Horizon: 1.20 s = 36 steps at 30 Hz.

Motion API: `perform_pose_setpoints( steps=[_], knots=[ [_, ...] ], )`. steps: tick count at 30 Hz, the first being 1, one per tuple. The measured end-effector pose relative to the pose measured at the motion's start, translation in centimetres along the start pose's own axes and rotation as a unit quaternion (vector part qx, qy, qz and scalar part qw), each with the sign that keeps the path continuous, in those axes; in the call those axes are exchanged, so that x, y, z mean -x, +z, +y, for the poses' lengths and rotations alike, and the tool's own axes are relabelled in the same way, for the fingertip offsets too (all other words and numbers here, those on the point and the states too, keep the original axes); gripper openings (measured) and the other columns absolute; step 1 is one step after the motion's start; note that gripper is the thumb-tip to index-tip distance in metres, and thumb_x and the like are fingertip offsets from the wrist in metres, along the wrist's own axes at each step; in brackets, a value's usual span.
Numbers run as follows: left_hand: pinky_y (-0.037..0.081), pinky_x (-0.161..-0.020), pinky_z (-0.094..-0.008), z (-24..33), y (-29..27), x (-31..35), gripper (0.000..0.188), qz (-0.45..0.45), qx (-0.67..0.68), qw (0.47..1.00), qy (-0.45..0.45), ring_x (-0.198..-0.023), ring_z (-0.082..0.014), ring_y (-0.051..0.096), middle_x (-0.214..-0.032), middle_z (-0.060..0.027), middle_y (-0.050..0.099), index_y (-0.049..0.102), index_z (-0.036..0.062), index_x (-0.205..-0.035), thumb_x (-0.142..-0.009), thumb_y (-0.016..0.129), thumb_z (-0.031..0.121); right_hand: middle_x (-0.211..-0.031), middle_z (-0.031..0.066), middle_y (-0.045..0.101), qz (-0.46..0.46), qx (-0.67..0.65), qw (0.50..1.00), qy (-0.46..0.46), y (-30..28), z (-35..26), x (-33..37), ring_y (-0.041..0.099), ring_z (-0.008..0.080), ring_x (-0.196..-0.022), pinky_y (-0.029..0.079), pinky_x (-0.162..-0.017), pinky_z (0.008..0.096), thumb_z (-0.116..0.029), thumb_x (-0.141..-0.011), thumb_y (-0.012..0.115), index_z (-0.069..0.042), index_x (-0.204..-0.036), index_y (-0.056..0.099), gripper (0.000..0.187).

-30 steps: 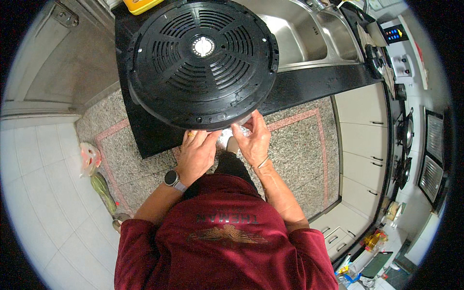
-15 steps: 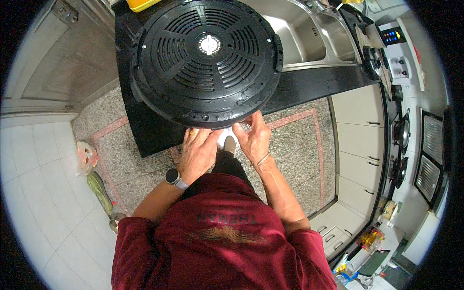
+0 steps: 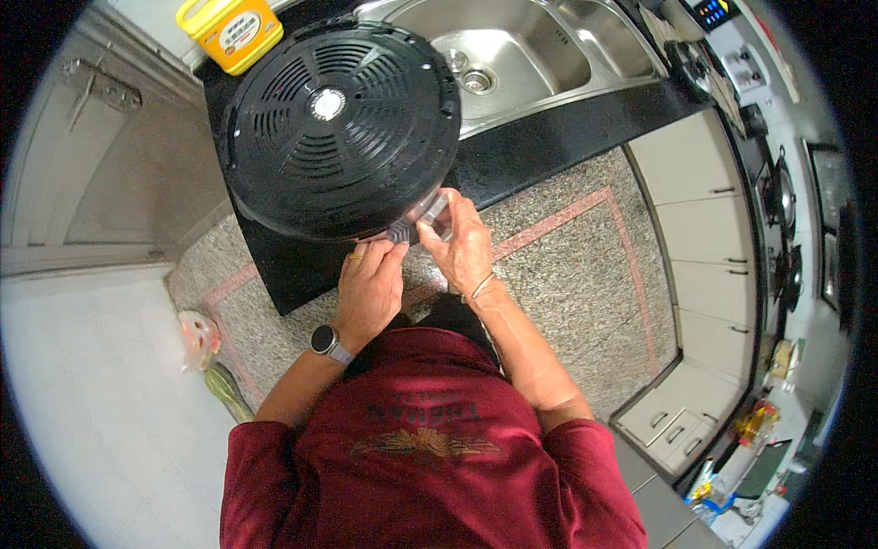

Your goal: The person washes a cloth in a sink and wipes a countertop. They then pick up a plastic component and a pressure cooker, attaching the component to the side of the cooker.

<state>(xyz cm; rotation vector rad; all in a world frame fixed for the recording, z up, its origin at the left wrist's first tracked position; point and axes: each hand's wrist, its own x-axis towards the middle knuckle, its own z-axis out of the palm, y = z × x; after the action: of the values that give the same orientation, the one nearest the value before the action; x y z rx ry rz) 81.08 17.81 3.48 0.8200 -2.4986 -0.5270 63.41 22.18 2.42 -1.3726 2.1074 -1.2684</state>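
Observation:
A large round black plastic appliance (image 3: 366,137), with rings of vent slots and a pale disc at its centre, rests on the black countertop (image 3: 540,151). Its surface looks wet in places. At its near right edge a greyish see-through plastic part (image 3: 400,231) sticks out; its exact kind is unclear. My left hand (image 3: 370,288) is closed, its fingertips pinching that part from below. On the other side of it, my right hand (image 3: 459,245) also pinches with thumb and fingers, partly covering it.
A yellow plastic jug (image 3: 233,35) stands behind the appliance at the far left. Beyond it on the right is a steel sink (image 3: 512,59). Pale cabinets (image 3: 704,224) line the right side. A long green gourd (image 3: 224,389) lies on the floor beside a plastic bag (image 3: 198,339).
The view has shifted, so the appliance appears farther left and more of the jug and sink shows. Both hands stay at its near edge, where the see-through part now shows between my fingers.

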Motion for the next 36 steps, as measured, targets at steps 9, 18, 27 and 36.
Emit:
perform_pose_setpoints(
  steps=[9, 18, 27, 36],
  knots=[
    [0.05, -0.079, -0.0446, 3.9, -11.1, -3.9, 0.022, -0.035, -0.046, 0.977, 0.204, -0.085, -0.0283, 0.064, -0.105, -0.0067, 0.064, 0.07, 0.005, -0.106, -0.084, 0.065, 0.002, -0.116, 0.0188, 0.061, 0.076, -0.025, 0.994, -0.077, 0.8, 0.6, 0.1, 0.062, 0.0386, -0.107, 0.053, -0.089, 0.0436, -0.008, -0.075, 0.08, -0.001, -0.126, 0.055, 0.057],
    [0.023, -0.118, -0.0502, 0.9, -16.2, -12.4, 0.054, -0.048, -0.162, 0.98, 0.103, -0.142, -0.0335, 0.04, -0.15, -0.0151, 0.048, 0.057, 0.0111, -0.141, -0.097, 0.055, 0.044, -0.114, 0.0188, 0.059, 0.03, -0.076, 0.997, -0.002, 1.0, -0.1, 0.0, 0.066, 0.0332, -0.092, 0.054, -0.08, 0.042, -0.007, -0.081, 0.075, -0.001, -0.127, 0.051, 0.053],
    [0.018, -0.12, -0.0515, 0.4, -15.7, -12.6, 0.055, -0.102, -0.121, 0.983, 0.093, -0.144, -0.0309, 0.039, -0.154, -0.0132, 0.045, 0.056, 0.0135, -0.143, -0.095, 0.055, 0.041, -0.111, 0.0194, 0.052, 0.037, -0.047, 0.997, -0.039, 2.2, 0.9, 0.6, 0.064, 0.0325, -0.083, 0.054, -0.075, 0.0424, -0.01, -0.082, 0.074, 0.003, -0.13, 0.045, 0.057],
    [0.019, -0.12, -0.0507, -0.3, -15.2, -12.6, 0.052, -0.09, -0.112, 0.983, 0.114, -0.144, -0.0317, 0.039, -0.154, -0.0145, 0.045, 0.055, 0.0118, -0.143, -0.096, 0.055, 0.032, -0.119, 0.022, 0.052, 0.026, -0.061, 0.998, -0.017, 1.6, 0.5, 0.5, 0.062, 0.0433, -0.097, 0.054, -0.081, 0.0477, -0.007, -0.084, 0.071, 0.003, -0.134, 0.043, 0.058]
  ],
)
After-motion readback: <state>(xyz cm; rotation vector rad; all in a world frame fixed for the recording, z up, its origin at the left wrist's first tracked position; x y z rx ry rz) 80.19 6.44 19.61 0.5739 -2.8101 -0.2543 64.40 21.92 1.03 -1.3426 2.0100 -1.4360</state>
